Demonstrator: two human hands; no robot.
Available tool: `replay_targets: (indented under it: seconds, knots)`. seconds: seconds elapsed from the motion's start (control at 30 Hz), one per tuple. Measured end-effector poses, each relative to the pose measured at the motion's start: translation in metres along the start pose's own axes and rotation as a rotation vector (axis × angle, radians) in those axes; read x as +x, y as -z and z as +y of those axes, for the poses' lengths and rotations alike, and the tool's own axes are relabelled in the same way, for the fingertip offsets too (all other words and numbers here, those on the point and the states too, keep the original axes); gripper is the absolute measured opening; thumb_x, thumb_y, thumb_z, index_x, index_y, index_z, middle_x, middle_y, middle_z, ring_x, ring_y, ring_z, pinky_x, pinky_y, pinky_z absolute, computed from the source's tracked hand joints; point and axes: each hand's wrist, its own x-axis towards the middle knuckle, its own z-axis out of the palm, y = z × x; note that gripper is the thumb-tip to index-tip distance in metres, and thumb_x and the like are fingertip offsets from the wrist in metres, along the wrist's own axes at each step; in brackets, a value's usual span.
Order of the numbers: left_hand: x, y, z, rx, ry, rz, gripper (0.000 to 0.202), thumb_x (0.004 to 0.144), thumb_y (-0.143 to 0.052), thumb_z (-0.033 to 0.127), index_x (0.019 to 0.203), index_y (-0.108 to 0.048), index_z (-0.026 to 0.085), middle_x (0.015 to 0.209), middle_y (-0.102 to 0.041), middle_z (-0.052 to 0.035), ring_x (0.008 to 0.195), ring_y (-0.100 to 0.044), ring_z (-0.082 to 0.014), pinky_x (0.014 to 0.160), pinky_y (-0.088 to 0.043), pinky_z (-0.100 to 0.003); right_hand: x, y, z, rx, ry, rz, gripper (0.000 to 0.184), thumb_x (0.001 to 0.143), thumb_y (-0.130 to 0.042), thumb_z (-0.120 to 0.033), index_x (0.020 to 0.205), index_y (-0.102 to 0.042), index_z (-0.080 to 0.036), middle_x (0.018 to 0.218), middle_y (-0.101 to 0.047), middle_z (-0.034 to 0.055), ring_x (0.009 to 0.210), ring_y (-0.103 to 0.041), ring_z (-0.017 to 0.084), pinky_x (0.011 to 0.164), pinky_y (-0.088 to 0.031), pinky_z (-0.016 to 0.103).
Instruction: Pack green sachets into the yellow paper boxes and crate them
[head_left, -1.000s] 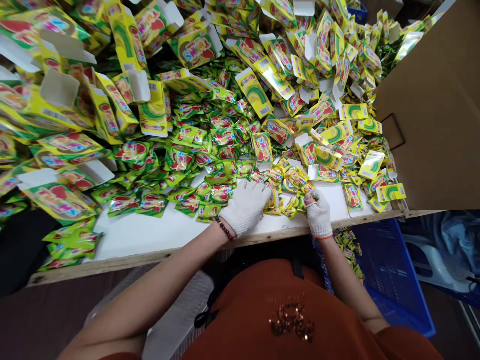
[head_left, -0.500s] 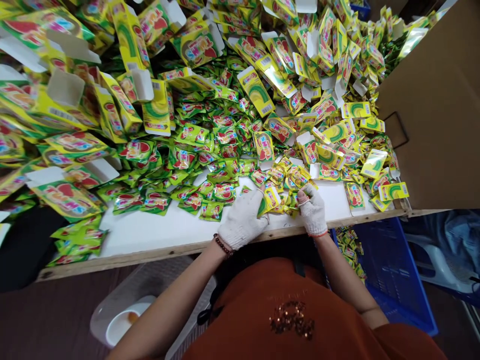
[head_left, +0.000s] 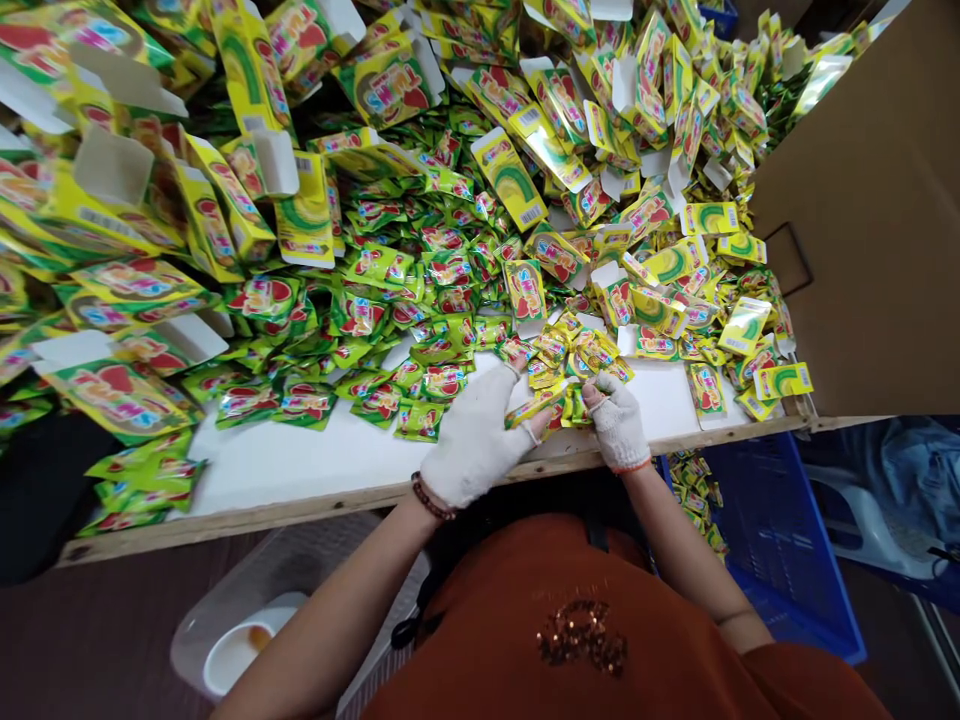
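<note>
My left hand (head_left: 476,432), in a white glove with bare fingertips, holds a small yellow-green candy box (head_left: 537,402) between thumb and fingers, close to the table's front edge. Right beside it, my gloved right hand (head_left: 619,425) has its thumb and fingers closed on a small yellow candy packet (head_left: 574,408), partly hidden by the fingers. Just beyond both hands lies a little heap of yellow packets (head_left: 592,350). Green packets (head_left: 418,420) with a watermelon print spread out to the left of my left hand.
Open yellow cartons (head_left: 510,178) pile up across the back of the white table (head_left: 300,460). A large brown cardboard box (head_left: 862,230) stands on the right. Below the edge are a blue crate (head_left: 780,540) with packets and, lower left, a white cup (head_left: 236,655).
My left hand has opened its thumb wider and turned the candy box so its narrow side shows. My right hand has shifted slightly left, towards the box. The view has moved a little.
</note>
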Motion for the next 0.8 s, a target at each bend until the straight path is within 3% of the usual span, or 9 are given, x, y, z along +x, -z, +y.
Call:
replay_targets:
  seconds: [0.07, 0.17, 0.27, 0.43, 0.53, 0.67, 0.8]
  knots:
    - [-0.008, -0.005, 0.006, 0.299, -0.108, 0.076, 0.081, 0.075, -0.072, 0.044, 0.145, -0.043, 0.015, 0.142, -0.051, -0.0205, 0.133, -0.045, -0.0395, 0.112, -0.033, -0.056, 0.0, -0.006, 0.002, 0.017, -0.007, 0.064, 0.047, 0.079, -0.06, -0.067, 0.076, -0.051, -0.021, 0.061, -0.047, -0.0037, 0.053, -0.043, 0.01, 0.041, -0.039, 0.02]
    - [-0.014, -0.02, 0.004, 0.554, -0.123, 0.029, 0.08, 0.076, -0.069, 0.027, 0.148, -0.037, 0.009, 0.13, -0.057, -0.0236, 0.119, -0.054, -0.0393, 0.1, -0.041, -0.054, -0.001, -0.012, 0.005, 0.056, -0.041, 0.091, 0.047, 0.078, -0.06, -0.067, 0.079, -0.051, -0.021, 0.063, -0.048, -0.0033, 0.055, -0.044, 0.01, 0.041, -0.039, 0.02]
    - [-0.013, -0.031, -0.008, 0.565, -0.042, -0.008, 0.069, 0.078, -0.062, 0.023, 0.143, -0.042, 0.008, 0.113, -0.063, -0.0185, 0.103, -0.059, -0.0345, 0.088, -0.047, -0.047, -0.002, -0.013, 0.007, 0.108, -0.037, 0.131, 0.044, 0.081, -0.058, -0.065, 0.083, -0.05, -0.022, 0.064, -0.047, -0.0045, 0.053, -0.043, 0.01, 0.043, -0.039, 0.021]
    - [-0.011, -0.034, -0.015, 0.409, -0.089, -0.089, 0.057, 0.073, -0.062, 0.023, 0.128, -0.053, 0.012, 0.108, -0.062, -0.0132, 0.102, -0.058, -0.0297, 0.09, -0.05, -0.041, -0.001, -0.005, 0.008, -0.138, 0.247, 0.263, 0.031, 0.09, -0.054, -0.051, 0.084, -0.054, -0.021, 0.071, -0.055, -0.0015, 0.065, -0.051, 0.013, 0.063, -0.046, 0.026]
    - [-0.012, -0.034, -0.015, 0.339, -0.095, -0.073, 0.053, 0.071, -0.062, 0.022, 0.123, -0.055, 0.012, 0.108, -0.062, -0.0131, 0.102, -0.059, -0.0292, 0.09, -0.051, -0.041, -0.001, 0.002, 0.006, -0.316, 0.352, 0.186, 0.025, 0.09, -0.056, -0.044, 0.087, -0.059, -0.02, 0.079, -0.061, 0.0015, 0.074, -0.055, 0.016, 0.073, -0.046, 0.029]
    - [-0.011, -0.033, -0.018, 0.281, -0.146, -0.064, 0.05, 0.072, -0.06, 0.022, 0.121, -0.055, 0.012, 0.108, -0.062, -0.0139, 0.102, -0.059, -0.0287, 0.093, -0.051, -0.042, 0.0, 0.011, -0.002, -0.488, 0.436, 0.028, 0.021, 0.091, -0.055, -0.036, 0.078, -0.057, -0.02, 0.071, -0.054, 0.0003, 0.07, -0.052, 0.016, 0.068, -0.042, 0.028]
    - [-0.01, -0.033, -0.02, 0.281, -0.204, -0.108, 0.047, 0.072, -0.061, 0.021, 0.118, -0.057, 0.011, 0.106, -0.063, -0.014, 0.1, -0.06, -0.0288, 0.09, -0.053, -0.042, 0.003, 0.012, -0.013, -0.674, 0.517, -0.142, 0.02, 0.091, -0.055, -0.026, 0.071, -0.057, -0.02, 0.076, -0.055, 0.0029, 0.078, -0.053, 0.017, 0.071, -0.04, 0.028]
